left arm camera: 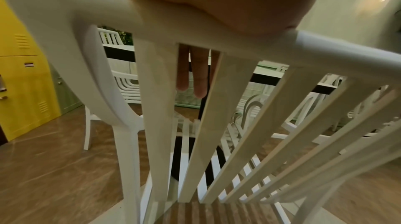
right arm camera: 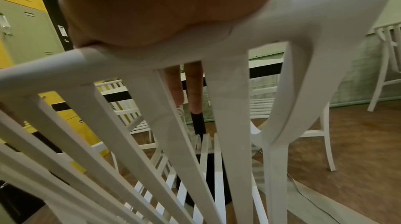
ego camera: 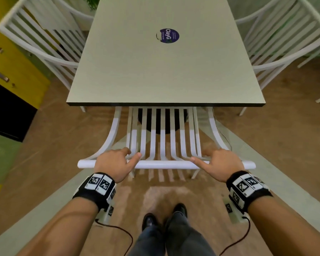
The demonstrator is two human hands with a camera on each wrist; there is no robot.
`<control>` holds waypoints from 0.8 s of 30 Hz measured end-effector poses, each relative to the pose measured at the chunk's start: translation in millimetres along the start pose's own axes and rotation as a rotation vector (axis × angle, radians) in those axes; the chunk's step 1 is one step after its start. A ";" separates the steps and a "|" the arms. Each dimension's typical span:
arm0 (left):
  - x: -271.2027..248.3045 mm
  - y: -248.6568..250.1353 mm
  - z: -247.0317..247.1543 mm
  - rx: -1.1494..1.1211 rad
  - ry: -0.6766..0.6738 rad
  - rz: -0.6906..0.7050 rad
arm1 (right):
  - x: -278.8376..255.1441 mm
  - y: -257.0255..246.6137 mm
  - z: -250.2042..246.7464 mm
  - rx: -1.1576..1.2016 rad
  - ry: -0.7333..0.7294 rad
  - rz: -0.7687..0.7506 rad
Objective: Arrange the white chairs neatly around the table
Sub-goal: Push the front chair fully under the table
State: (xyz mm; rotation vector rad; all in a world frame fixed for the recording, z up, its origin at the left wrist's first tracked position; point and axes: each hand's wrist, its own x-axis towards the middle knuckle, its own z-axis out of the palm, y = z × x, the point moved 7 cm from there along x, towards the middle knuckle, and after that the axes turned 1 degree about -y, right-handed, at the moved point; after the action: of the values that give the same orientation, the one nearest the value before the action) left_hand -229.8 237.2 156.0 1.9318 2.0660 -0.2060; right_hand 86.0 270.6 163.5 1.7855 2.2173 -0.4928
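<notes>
White chair (ego camera: 163, 137) stands at the near side of the table (ego camera: 166, 71), with its seat pushed under the table top. Its top rail (ego camera: 166, 164) is close to the person.

The left hand (ego camera: 115, 163) rests on the left part of the rail. The palm sits on top and the fingers (left arm camera: 190, 73) hang down straight behind the slats, not curled tight. The thumb lies along the rail.

The right hand (ego camera: 220, 162) rests on the right part of the rail the same way, with its fingers (right arm camera: 193, 88) hanging down straight behind the slats.

Two more white chairs sit at the table, a left chair (ego camera: 42, 37) and a right chair (ego camera: 284, 39).
</notes>
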 end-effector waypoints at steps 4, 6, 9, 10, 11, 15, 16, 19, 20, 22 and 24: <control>5.2 -3.2 -3.7 -0.001 -0.011 0.020 | -2.7 -11.6 -2.0 -0.091 0.032 -0.003; 6.6 -4.7 -5.2 0.011 0.006 0.030 | -2.6 -14.8 -3.6 -0.102 0.037 -0.009; 5.9 -3.8 -6.1 0.023 0.008 0.043 | -0.9 -13.6 -3.5 -0.108 0.028 -0.017; 5.7 -2.8 -5.9 0.023 0.008 0.044 | 0.1 -11.9 -3.4 -0.102 0.025 -0.020; 5.6 -1.5 -5.8 0.020 0.012 0.042 | 1.2 -9.5 -3.1 -0.095 0.021 -0.026; 4.0 3.8 -4.1 0.022 0.031 0.013 | 1.6 -2.3 -4.9 -0.087 0.010 -0.048; 4.8 4.0 -3.9 0.031 0.031 0.003 | 1.7 -2.1 -5.5 -0.086 0.011 -0.051; 7.1 2.6 -3.0 0.044 0.021 -0.009 | 2.0 -2.5 -6.2 -0.077 0.007 -0.056; 7.4 2.6 -2.5 0.046 0.016 -0.003 | 1.8 -2.7 -6.4 -0.076 0.002 -0.059; 7.3 4.3 -1.2 0.041 0.001 0.013 | 0.6 -3.4 -6.9 -0.079 -0.001 -0.070; 6.2 7.7 -1.4 0.043 -0.014 0.028 | -1.3 -4.4 -7.2 -0.092 0.002 -0.081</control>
State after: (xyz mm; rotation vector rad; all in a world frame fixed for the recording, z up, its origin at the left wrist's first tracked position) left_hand -222.6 244.2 156.2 1.9769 2.0407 -0.2598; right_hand 82.1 271.6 171.1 1.6565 2.2822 -0.3994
